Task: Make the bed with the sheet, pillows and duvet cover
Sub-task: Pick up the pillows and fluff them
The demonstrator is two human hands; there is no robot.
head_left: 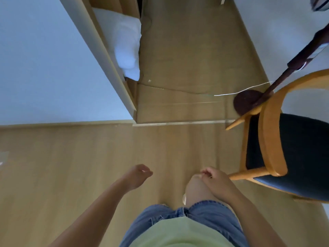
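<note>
White bedding (127, 45), bunched and soft, lies in a wooden compartment (114, 4) at the upper middle, beside a white wall panel. My left hand (138, 176) hangs low over the wooden floor with loosely curled fingers and holds nothing. My right hand (216, 180) is beside my bare knee, fingers loosely curled, also with nothing in it. Both hands are far below the bedding. No bed, pillow or duvet cover can be picked out apart from that white bundle.
A wooden chair (268, 139) with a dark blue seat stands at the right. A dark floor lamp base (246, 101) with a slanted pole and a thin white cable sits behind it. A white wall (44, 68) fills the left. Wooden floor (89, 157) stretches ahead.
</note>
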